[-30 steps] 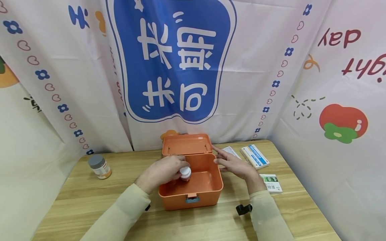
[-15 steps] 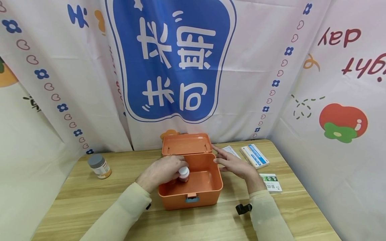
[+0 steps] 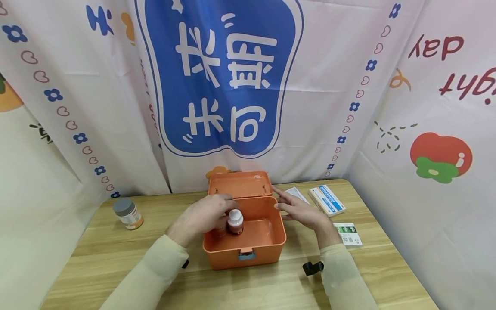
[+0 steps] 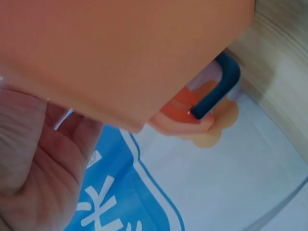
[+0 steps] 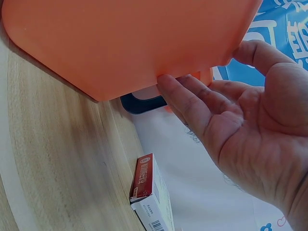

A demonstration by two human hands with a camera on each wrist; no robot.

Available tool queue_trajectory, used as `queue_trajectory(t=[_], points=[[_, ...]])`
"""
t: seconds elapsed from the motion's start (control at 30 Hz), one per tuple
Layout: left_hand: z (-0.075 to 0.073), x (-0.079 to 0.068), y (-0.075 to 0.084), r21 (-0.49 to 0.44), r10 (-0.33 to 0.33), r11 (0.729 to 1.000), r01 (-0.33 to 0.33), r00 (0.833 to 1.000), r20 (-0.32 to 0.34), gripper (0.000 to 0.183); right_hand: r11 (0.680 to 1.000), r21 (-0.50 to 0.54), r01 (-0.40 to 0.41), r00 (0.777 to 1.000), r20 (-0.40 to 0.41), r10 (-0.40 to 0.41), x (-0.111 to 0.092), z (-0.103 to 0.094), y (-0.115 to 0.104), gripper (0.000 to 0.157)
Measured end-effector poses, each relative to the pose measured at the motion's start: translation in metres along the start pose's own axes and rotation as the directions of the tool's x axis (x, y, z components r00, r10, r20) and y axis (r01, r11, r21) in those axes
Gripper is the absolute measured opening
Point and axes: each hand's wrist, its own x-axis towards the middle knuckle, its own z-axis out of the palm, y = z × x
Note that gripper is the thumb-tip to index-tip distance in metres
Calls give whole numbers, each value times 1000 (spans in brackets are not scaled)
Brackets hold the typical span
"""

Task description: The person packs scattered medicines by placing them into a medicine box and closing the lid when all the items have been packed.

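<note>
An orange lidded storage box (image 3: pixel 267 255) sits on the wooden table, its lid (image 3: pixel 240 185) tipped back. Inside, toward the left, a small white-capped pill bottle (image 3: pixel 235 224) stands upright. My left hand (image 3: pixel 203 215) reaches over the left wall, its fingers loosely bent beside and behind the bottle, fingertips partly hidden. The left wrist view has this hand (image 4: pixel 41 159) at the rim, its fingers passing behind the box wall. My right hand (image 3: pixel 300 211) touches the box's right side with extended fingers; in the right wrist view its thumb (image 5: pixel 262 55) lies at the rim.
A grey-lidded jar (image 3: pixel 128 215) stands at the table's left. To the right lie a blue-and-white medicine carton (image 3: pixel 327 201), a green-and-white one (image 3: pixel 348 236) and another carton (image 3: pixel 297 195) partly behind my right hand. A dark handle (image 4: pixel 224 86) shows behind the box.
The bottle has come upright inside the box, with more of its body showing. My left hand has drawn slightly back left and away from it. The right hand stays put.
</note>
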Motion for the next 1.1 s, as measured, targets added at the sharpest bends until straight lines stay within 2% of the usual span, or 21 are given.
queue_trajectory(t=[0.23, 0.53, 0.67, 0.83, 1.1], points=[[-10, -6, -6, 40, 50, 998, -47, 997, -64, 31, 1000, -4, 13, 1000, 5, -13, 0, -1, 0, 72], [-21, -15, -16, 7, 0, 1000, 1, 995, -97, 36, 1000, 3, 2, 1000, -2, -2, -1, 0, -1, 72], [-24, -19, -22, 18, -4, 1000, 7, 991, -131, 36, 1000, 0, -10, 1000, -7, 10, 0, 0, -1, 71], [-26, -25, -32, -16, -12, 1000, 9, 984, -177, 33, 1000, 9, 4, 1000, 3, -4, 0, 1, -1, 73], [-29, -36, -50, -65, -83, 995, 72, 978, -191, 32, 998, 62, 27, 999, 30, -28, -1, 1, 0, 74]])
